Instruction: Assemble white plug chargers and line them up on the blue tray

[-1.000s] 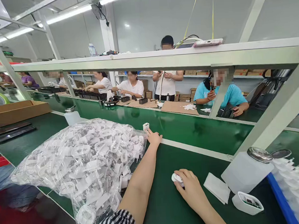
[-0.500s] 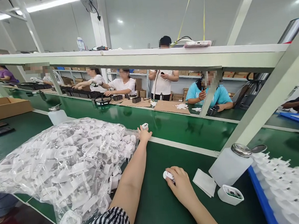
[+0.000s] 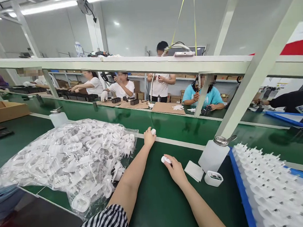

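My left hand (image 3: 149, 139) reaches out over the bench by the pale strip, its fingers closed on a small white plastic housing (image 3: 153, 131). Closer to me, my right hand (image 3: 174, 169) grips a white oval plastic part (image 3: 165, 159) just above the green surface. To the right of that hand lie a folded white cloth (image 3: 194, 170) and an open white housing (image 3: 213, 179) with a green circuit board inside. A large clear bag (image 3: 74, 159) full of white plastic parts spreads out left of my left arm.
A white pump bottle (image 3: 213, 155) stands behind the cloth; another pump bottle (image 3: 58, 118) is behind the bag. At right, a blue tray (image 3: 242, 193) holds rows of white parts. A slanted post (image 3: 239, 98) rises from the bench. Co-workers sit across the line.
My view has turned to the right. The left hand has shifted slightly with the housing in its fingers, which now shows its smooth side. The right hand keeps hold of the oval part.
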Motion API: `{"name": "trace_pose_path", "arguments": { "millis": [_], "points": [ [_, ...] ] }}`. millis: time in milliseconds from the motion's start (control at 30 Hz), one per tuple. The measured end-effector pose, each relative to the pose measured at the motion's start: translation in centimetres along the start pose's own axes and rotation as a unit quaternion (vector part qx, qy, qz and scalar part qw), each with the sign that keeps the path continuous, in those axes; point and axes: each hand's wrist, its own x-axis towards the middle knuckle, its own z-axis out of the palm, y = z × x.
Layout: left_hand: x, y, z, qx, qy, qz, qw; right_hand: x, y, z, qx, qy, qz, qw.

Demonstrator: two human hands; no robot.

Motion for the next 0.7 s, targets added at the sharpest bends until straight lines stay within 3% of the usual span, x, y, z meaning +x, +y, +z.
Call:
{"name": "trace_pose_path", "arguments": {
  "millis": [100,267,433,533,700],
  "points": [
    [-1.6,0.7,-0.9,-0.088,-0.052,-0.045,0.994,0.0,0.0,-0.1,0.037,0.011,0.009,0.999],
    [-6.1,1.0,-1.9,-0.153,-0.175,-0.035,0.972,0.0,0.1,-0.8,0.130,0.069,0.067,0.987],
    [-10.1,-0.1,-2.3,-0.293,-0.336,0.046,0.894,-0.1,-0.3,-2.0,0.182,0.116,0.065,0.974],
    [-10.8,-0.6,-2.5,-0.314,-0.350,0.087,0.878,-0.5,-1.0,-2.6,0.140,0.094,0.037,0.985],
    [-10.8,-0.6,-2.8,-0.346,-0.339,0.068,0.872,-0.7,-1.8,-2.9,0.067,0.066,0.010,0.996]
  ]
}}
